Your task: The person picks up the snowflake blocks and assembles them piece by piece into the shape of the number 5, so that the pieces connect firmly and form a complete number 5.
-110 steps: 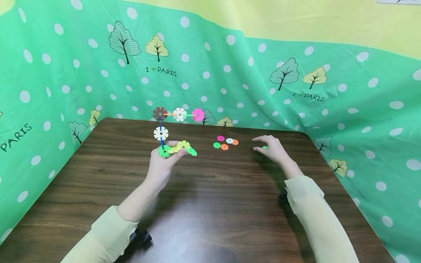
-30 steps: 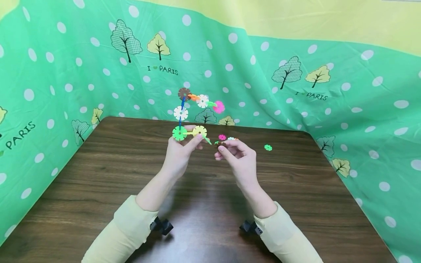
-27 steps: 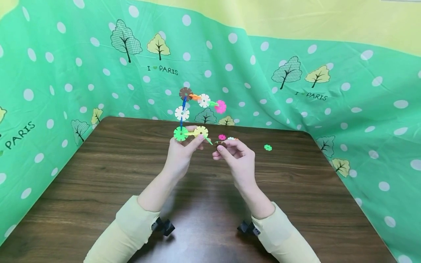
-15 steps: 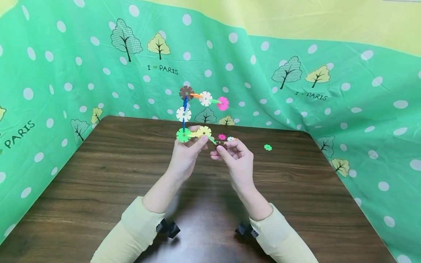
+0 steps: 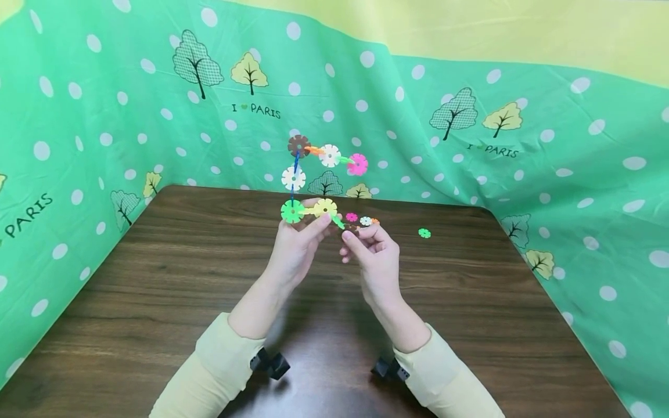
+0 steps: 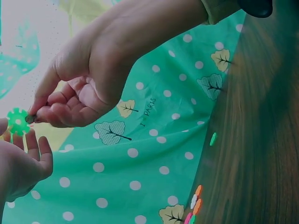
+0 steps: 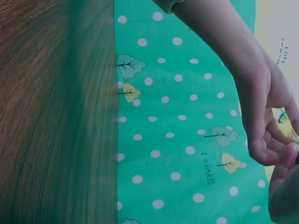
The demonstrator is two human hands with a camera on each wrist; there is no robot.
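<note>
My left hand (image 5: 294, 249) holds a chain of interlocking snowflake discs above the table, its thumb against a yellow disc (image 5: 325, 206). From a green disc (image 5: 291, 212) the chain climbs through a white disc (image 5: 293, 178) and blue discs to a brown disc (image 5: 299, 146). There it turns right through orange, white and green discs to a pink disc (image 5: 358, 164). My right hand (image 5: 378, 264) pinches another brown disc (image 6: 30, 119) between thumb and forefinger. That disc is right at the edge of the chain's green end disc (image 6: 22, 115).
Loose discs lie behind my hands on the dark wooden table (image 5: 209, 278): a pink one (image 5: 351, 217), a white one (image 5: 365, 220) and an orange one. A green loose disc (image 5: 424, 233) lies farther right. A green dotted cloth (image 5: 418, 128) hangs behind the table.
My right hand has come from the table's right side with a brown disc. My left hand has raised the chain and moved it right, and the two hands have drawn together.
</note>
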